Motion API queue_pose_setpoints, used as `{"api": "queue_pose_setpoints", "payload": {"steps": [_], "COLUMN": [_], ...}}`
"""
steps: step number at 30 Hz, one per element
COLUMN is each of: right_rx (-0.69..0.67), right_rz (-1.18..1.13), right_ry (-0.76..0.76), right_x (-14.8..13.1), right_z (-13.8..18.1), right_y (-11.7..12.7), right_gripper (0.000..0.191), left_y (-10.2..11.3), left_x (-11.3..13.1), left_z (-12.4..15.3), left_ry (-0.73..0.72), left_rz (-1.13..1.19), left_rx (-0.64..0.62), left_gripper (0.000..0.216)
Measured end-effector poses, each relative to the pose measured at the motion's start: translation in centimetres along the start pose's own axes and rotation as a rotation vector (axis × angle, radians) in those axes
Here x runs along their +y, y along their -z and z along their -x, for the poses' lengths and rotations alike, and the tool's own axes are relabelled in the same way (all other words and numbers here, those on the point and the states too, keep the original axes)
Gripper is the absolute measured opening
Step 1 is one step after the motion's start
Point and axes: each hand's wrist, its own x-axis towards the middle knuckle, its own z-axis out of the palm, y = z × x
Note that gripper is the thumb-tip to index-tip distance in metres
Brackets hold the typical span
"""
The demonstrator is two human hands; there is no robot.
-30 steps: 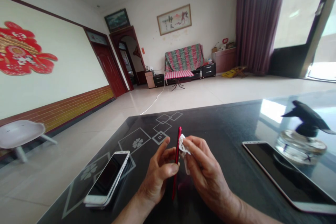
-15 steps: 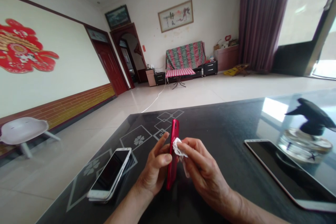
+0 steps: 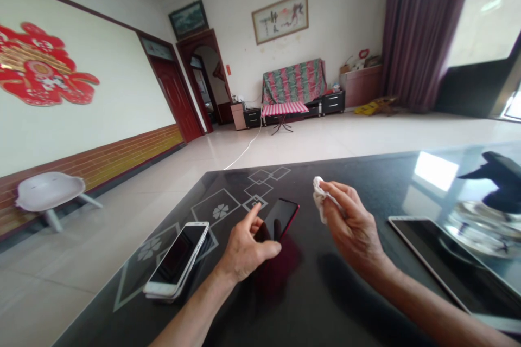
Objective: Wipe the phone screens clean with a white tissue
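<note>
A red-edged phone [image 3: 280,219] is tilted above the dark table, its black screen turned up towards me. My left hand [image 3: 246,244] grips it along its left side, thumb across the near end and index finger stretched out past it. To the right, apart from the phone, my right hand [image 3: 352,222] pinches a crumpled white tissue [image 3: 319,198] between thumb and fingers. Left of my left hand, a white phone [image 3: 179,260] lies screen up on top of another pale device.
A larger white-framed phone or tablet [image 3: 435,260] lies at the right, by a clear spray bottle [image 3: 480,227] with a black head. The glossy black table [image 3: 345,309] has its far edge before the tiled floor. A white stool [image 3: 51,191] stands at far left.
My right hand with the tissue has moved away from the phone, up and to the right. The red phone has turned from edge-on to screen up and sits lower. The view has shifted slightly.
</note>
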Motion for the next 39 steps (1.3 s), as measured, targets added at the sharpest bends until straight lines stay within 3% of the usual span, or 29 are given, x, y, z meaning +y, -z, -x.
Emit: {"api": "queue_pose_setpoints", "payload": {"steps": [4, 7, 15, 24, 28, 31, 34, 39], "right_rx": [-0.072, -0.111, -0.243, -0.178, -0.128, -0.129, -0.134, -0.123], "right_rz": [0.021, 0.032, 0.165, 0.177, 0.179, 0.167, 0.169, 0.188], "right_ry": [-0.014, -0.011, 0.086, 0.055, -0.003, -0.012, 0.001, 0.015], "right_x": [1.2, 1.8, 2.7, 3.6, 4.4, 4.8, 4.9, 4.7], "right_z": [0.5, 1.2, 2.0, 2.1, 2.0, 2.1, 2.2, 2.1], "right_y": [-0.1, -0.4, -0.4, -0.5, -0.4, -0.5, -0.7, -0.6], "right_gripper": [0.027, 0.028, 0.024, 0.024, 0.025, 0.025, 0.025, 0.025], "left_y": [-0.3, -0.5, -0.7, 0.3, 2.4, 3.3, 2.6, -0.4], "left_x": [-0.4, -0.8, -1.5, -0.3, 1.1, 2.0, 2.5, 3.1], "left_z": [0.5, 0.6, 0.1, 3.2, 2.8, 2.2, 2.1, 2.2], "left_ry": [-0.129, -0.129, -0.067, -0.024, -0.184, -0.372, -0.453, -0.529], "left_rz": [-0.354, -0.523, -0.589, -0.439, -0.594, -0.635, -0.637, -0.678], "left_rx": [0.01, -0.027, -0.049, -0.071, -0.253, -0.538, -0.699, -0.871], "left_gripper": [0.086, 0.085, 0.084, 0.082, 0.061, 0.081, 0.094, 0.095]}}
